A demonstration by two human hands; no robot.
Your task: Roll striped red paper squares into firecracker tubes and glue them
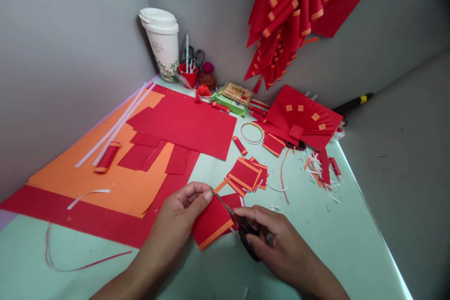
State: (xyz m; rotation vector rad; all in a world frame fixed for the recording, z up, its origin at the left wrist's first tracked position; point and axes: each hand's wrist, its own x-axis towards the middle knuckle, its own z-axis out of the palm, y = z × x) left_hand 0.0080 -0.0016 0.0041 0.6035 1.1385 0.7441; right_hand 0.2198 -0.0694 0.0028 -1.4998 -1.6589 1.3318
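Between the thumb and fingers of my left hand (pixel 190 208) is a red paper piece (pixel 213 222) with an orange strip along its lower edge. A narrow orange strip (pixel 221 185) sticks up at its top corner by my fingertips. My right hand (pixel 272 236) grips black-handled scissors (pixel 249 243), fingers around the handles. Their blades lie along the paper's upper right edge and point toward my left thumb. Just beyond, several red cards with orange bands (pixel 244 173) overlap on the table. Part of another red piece shows behind the blades.
Red sheets (pixel 190 122) and an orange sheet (pixel 133 192) cover the left side. A white cup (pixel 161 42), a red pen holder (pixel 188 76) and yarn balls stand at the back. A tape roll (pixel 252 133), paper scraps (pixel 316 164) and a folded red fan (pixel 304 117) lie right.
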